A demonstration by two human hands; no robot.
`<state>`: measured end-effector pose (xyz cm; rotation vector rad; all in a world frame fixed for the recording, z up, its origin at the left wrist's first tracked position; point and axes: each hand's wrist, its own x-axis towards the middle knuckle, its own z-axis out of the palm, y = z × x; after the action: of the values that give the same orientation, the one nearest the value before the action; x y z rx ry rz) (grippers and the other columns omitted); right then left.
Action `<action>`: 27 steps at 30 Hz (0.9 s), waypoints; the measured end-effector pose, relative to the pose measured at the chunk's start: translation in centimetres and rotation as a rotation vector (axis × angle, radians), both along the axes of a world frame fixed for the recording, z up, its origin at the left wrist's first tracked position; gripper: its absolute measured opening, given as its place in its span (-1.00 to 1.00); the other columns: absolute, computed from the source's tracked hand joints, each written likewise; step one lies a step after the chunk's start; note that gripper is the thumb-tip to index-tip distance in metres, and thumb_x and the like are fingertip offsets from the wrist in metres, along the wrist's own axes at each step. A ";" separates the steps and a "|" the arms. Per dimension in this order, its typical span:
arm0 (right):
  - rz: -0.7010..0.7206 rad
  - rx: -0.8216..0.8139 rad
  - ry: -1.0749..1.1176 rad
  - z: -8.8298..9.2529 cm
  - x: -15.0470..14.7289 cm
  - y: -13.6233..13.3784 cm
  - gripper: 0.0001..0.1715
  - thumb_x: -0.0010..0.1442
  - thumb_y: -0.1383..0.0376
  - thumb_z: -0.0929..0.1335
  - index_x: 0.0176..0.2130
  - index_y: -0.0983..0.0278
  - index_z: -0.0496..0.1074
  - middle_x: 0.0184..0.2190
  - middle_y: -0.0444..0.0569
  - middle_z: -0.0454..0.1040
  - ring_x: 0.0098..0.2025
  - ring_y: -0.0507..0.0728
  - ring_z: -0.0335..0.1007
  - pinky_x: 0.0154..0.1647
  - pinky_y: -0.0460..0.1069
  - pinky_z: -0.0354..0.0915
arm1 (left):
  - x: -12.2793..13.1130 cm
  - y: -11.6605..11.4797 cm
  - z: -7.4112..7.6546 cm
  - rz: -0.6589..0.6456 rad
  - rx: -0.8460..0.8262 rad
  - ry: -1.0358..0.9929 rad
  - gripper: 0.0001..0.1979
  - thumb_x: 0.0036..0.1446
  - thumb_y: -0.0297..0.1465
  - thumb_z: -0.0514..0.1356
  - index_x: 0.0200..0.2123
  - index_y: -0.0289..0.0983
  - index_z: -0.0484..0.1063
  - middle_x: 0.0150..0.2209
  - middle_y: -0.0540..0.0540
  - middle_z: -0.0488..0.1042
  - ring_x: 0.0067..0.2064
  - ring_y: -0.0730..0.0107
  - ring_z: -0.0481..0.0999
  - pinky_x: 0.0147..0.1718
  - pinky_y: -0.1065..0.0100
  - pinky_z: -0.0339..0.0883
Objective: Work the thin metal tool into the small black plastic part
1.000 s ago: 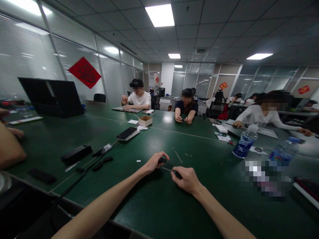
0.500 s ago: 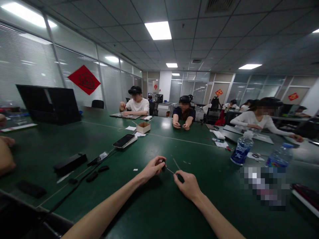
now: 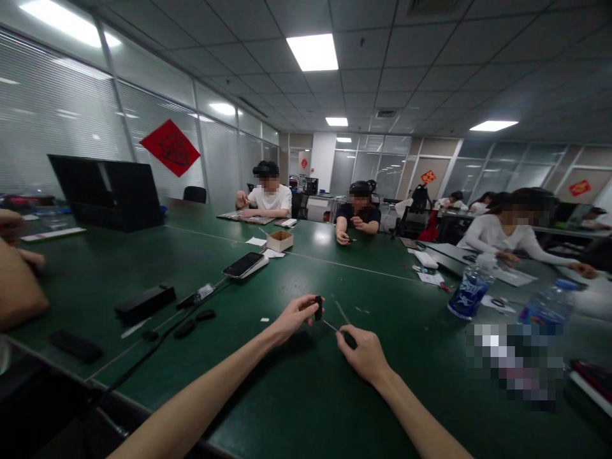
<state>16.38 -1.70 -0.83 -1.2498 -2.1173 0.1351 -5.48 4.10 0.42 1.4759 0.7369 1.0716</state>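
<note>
Near the middle of the table, my left hand (image 3: 297, 317) is closed, pinching a small black piece (image 3: 318, 308) upright between thumb and fingertips. Just to its right, my right hand (image 3: 366, 357) wraps around the dark handle (image 3: 350, 338) of a thin-shafted tool. The slim metal shaft (image 3: 329, 326) points left toward the black piece; whether its tip touches is too small to tell. A pale thin strip (image 3: 342, 312) shows just beyond my right hand; I cannot make out what it is.
Left lie a black box (image 3: 146, 305), small black pieces (image 3: 185, 328) and a cable. A phone (image 3: 242, 264) and open carton (image 3: 280, 240) are farther back. Bottles (image 3: 471, 287) stand at right. Co-workers sit around the green table (image 3: 268, 408); one's arm (image 3: 21, 287) rests at left.
The black piece in my left hand has turned and now shows more of its length. The view has swung slightly left. The person opposite has raised one hand.
</note>
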 end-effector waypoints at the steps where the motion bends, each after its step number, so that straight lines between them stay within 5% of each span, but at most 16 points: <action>1: -0.001 0.004 -0.001 0.0 0.0 0.0 -0.70 0.29 0.16 0.20 -0.23 0.22 0.45 -0.37 -0.09 0.50 -0.38 0.06 0.43 -0.34 -0.08 0.26 | 0.0 0.0 0.0 -0.004 -0.002 -0.003 -0.51 0.12 -0.12 0.17 0.01 -0.32 0.39 -0.15 -0.22 0.46 -0.19 0.31 0.42 -0.41 0.44 0.24; 27: -0.073 0.033 -0.026 -0.2 0.1 0.2 -0.70 0.28 0.14 0.20 -0.22 0.20 0.45 -0.39 -0.09 0.52 -0.38 0.07 0.46 -0.33 -0.07 0.26 | 0.1 0.1 -0.4 -0.021 0.042 -0.011 -0.49 0.07 -0.15 0.23 0.02 -0.33 0.39 -0.10 -0.25 0.46 -0.16 0.27 0.43 -0.34 0.38 0.31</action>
<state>16.47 -1.48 -0.98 -1.3139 -2.0848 0.0528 -5.38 4.23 0.03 1.5095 0.6936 1.0836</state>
